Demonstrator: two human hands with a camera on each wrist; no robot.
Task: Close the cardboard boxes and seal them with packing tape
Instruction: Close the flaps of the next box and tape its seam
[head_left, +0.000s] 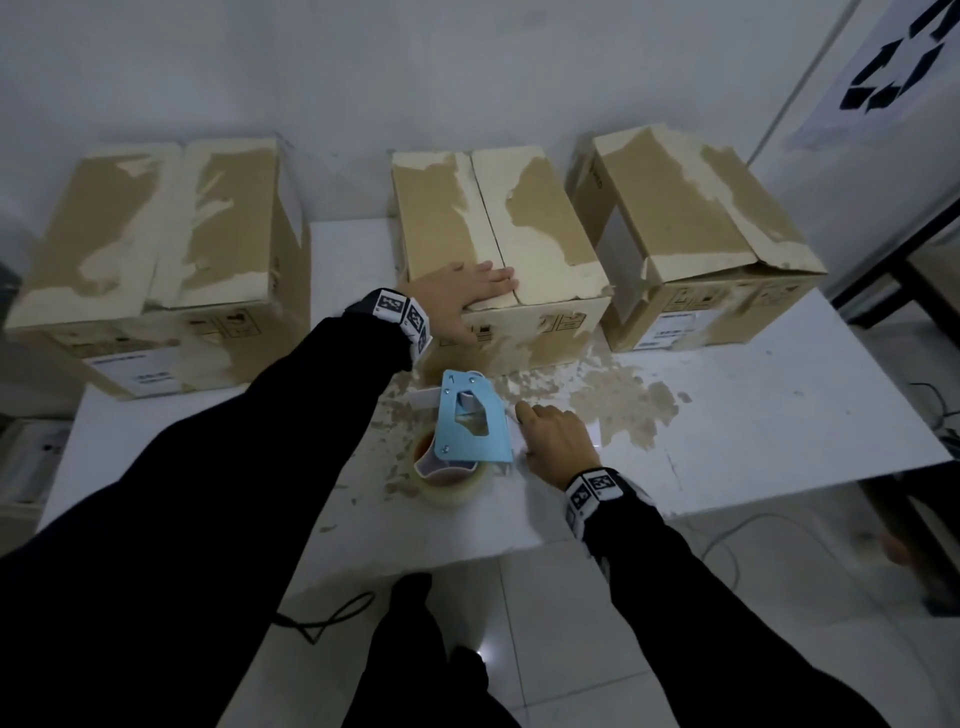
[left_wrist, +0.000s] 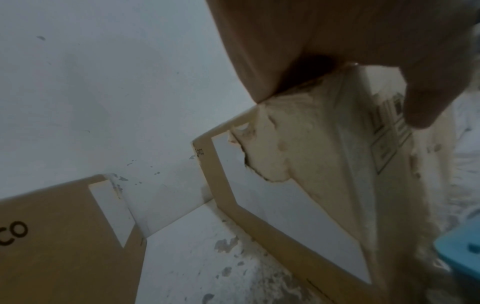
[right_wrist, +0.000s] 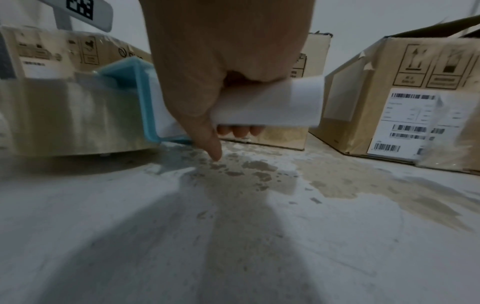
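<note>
Three boxes in a row on table (head_left: 727, 447): left box (head_left: 156, 249), middle box (head_left: 498, 244), right box (head_left: 696, 234); dispenser (head_left: 467, 426) before middle box.

I see three boxes along the back: left box (head_left: 156, 249), middle box (head_left: 498, 244), right box (head_left: 691, 234). A wide gap between left and middle leaves passage; middle and right nearly touch. The tape dispenser (head_left: 470, 423) blocks the tabletop (head_left: 753, 441) before the middle box; the right front lies open.
</note>
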